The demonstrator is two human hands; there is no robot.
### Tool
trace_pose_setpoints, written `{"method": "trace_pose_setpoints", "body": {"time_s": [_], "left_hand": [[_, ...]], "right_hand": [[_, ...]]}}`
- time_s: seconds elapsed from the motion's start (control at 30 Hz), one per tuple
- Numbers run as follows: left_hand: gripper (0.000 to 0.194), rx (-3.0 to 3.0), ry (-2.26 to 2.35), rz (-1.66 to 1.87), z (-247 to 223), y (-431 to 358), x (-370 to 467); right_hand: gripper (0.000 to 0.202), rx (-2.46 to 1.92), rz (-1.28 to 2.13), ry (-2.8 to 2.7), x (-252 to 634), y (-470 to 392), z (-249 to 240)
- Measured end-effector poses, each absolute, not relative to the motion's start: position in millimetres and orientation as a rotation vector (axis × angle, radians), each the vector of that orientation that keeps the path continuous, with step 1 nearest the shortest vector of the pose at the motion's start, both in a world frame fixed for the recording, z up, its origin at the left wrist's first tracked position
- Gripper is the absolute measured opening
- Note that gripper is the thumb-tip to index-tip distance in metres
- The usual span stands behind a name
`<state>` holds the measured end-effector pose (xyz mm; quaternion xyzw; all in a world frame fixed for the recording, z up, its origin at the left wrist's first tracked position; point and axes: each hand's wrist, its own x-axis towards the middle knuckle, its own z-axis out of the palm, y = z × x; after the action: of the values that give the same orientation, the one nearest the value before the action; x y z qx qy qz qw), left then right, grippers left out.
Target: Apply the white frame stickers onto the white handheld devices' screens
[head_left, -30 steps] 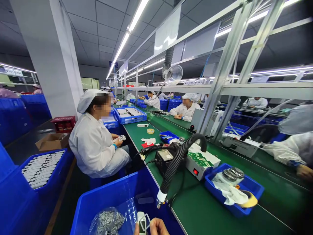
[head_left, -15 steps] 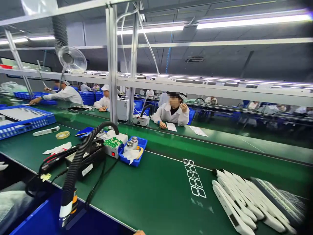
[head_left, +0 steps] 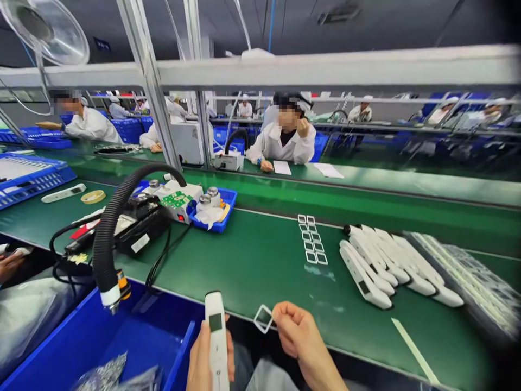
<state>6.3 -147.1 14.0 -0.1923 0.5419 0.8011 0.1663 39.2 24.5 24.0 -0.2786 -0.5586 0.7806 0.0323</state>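
Observation:
Upright in my left hand (head_left: pixel 198 355) is a white handheld device (head_left: pixel 217 347) with a small dark screen near its top. My fingers wrap around both its sides. My right hand (head_left: pixel 299 336) pinches a small white square frame (head_left: pixel 263 319) by its corner, a short way right of the device and apart from it. On the green bench, two columns of similar white frames (head_left: pixel 311 240) lie flat. To their right rests a row of several white handheld devices (head_left: pixel 378 266), side by side.
A blue bin (head_left: pixel 163 347) with bagged items stands at the front left, below a black flexible hose (head_left: pixel 103 244). A blue tray (head_left: pixel 222 217) holds bottles. Clear plastic sheets (head_left: pixel 468 277) and a pale strip (head_left: pixel 415 350) lie at right. A co-worker (head_left: pixel 285 133) sits across the bench.
The view has tilted down. Both my hands have come into sight, the left with a white device and the right with a square frame. Earlier only a fingertip showed at the bottom edge.

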Motion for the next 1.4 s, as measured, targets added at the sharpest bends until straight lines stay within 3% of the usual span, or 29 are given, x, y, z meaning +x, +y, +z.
{"method": "trace_pose_setpoints", "body": {"time_s": [0.13,0.47,0.9,1.27,1.4], "left_hand": [[0.059,-0.312,1.407,2.221,14,-147,9],[0.054,-0.347,1.38,2.079,13,-153,29],[0.06,-0.437,1.331,2.013,17,-152,45],[0.057,-0.453,1.311,1.999,17,-153,45],[0.06,-0.422,1.325,1.958,13,-153,45]], "right_hand": [[0.031,-0.923,2.503,-1.723,46,26,32],[0.019,-0.974,2.589,-1.903,67,22,28],[0.013,-1.045,2.597,-2.046,73,28,13],[0.014,-1.012,2.597,-2.043,72,28,14],[0.024,-0.851,2.506,-2.13,77,27,26]]}}
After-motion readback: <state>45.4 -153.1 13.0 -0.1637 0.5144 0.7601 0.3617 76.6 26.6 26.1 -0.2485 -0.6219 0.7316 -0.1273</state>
